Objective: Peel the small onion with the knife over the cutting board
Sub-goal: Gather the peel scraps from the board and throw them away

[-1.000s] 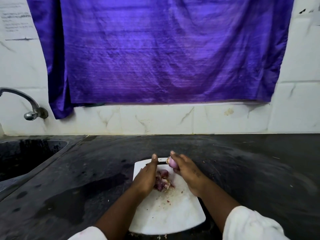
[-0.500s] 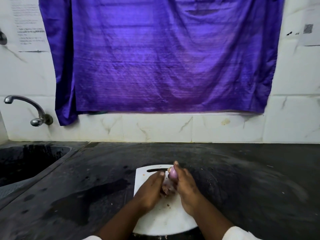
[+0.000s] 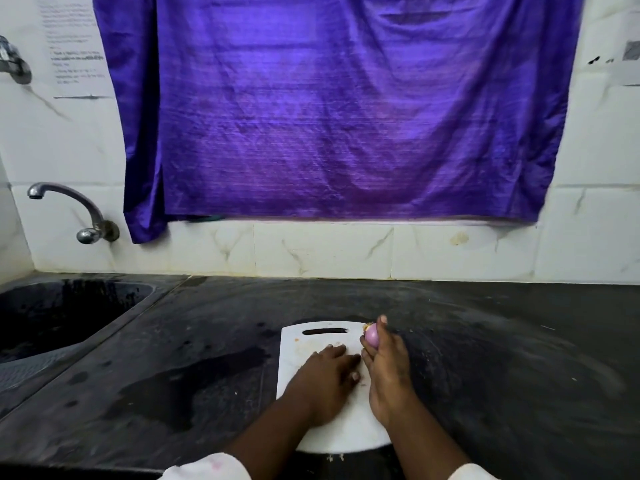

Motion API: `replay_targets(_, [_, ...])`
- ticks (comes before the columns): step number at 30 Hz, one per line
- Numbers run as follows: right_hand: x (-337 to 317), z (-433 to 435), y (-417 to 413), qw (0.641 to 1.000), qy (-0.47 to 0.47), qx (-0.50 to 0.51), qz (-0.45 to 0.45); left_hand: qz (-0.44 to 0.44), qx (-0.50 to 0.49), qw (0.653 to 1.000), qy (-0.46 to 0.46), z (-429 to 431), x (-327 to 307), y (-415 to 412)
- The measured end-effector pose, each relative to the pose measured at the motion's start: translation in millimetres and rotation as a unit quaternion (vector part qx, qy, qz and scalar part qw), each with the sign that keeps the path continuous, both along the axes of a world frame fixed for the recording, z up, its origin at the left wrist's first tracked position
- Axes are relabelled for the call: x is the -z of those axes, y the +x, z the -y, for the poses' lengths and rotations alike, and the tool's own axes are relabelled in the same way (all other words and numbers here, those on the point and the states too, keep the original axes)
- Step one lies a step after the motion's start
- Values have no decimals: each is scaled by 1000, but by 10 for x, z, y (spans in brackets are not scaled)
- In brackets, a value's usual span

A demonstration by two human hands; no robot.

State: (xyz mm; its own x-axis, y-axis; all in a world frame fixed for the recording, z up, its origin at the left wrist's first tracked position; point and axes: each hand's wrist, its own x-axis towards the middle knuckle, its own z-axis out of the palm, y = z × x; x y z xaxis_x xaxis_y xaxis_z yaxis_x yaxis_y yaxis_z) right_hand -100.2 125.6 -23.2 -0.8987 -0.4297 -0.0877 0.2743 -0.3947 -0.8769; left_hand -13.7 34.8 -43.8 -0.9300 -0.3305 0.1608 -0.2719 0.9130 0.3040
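Observation:
The small pinkish-purple onion is pinched between the thumb and fingers of my right hand, at the far right corner of the white cutting board. My left hand lies palm down on the middle of the board, fingers stretched forward, and covers the spot where the peel scraps lay. No knife shows in this view. The board's handle slot is at its far edge.
The board sits on a dark stone counter with a wet patch to its left. A sink with a wall tap lies at the far left. A purple cloth hangs on the tiled wall behind.
My right hand carried the onion to the board's far right corner. My left hand came down flat over the peel pile. The camera tilted upward.

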Motion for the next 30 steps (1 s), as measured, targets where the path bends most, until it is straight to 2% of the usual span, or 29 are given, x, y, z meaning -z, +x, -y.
replay_targets(5, [17,-5,4,999,23,-8,-30,-2,7,1000,2,35,42,14])
replay_targets(11, [-14,-15,72,994,69,-22,-77,-88,-53,994,32,-82,33,121])
replay_targets(14, [-32,-15,110,989,97,-41,-108,-139,-83,984,72,-170,60,158])
replay_targets(17, [-73,-15,179,981,125,-52,-139,-142,-102,979,106,-207,67,157])
replay_targets(19, [-89,-5,226,981,128,-68,-127,-156,-113,971,141,-203,46,152])
replay_targets(22, [-49,40,350,987,107,-104,-52,-204,-137,936,251,-289,-44,180])
replay_targets(25, [-9,72,517,994,62,-85,17,-239,-167,903,314,-390,-110,149])
replay_targets(28, [12,103,627,990,-16,-80,114,-258,-191,837,443,-379,-84,90])
replay_targets(30, [30,98,641,970,-102,-110,194,-281,-211,779,520,-338,-91,76])
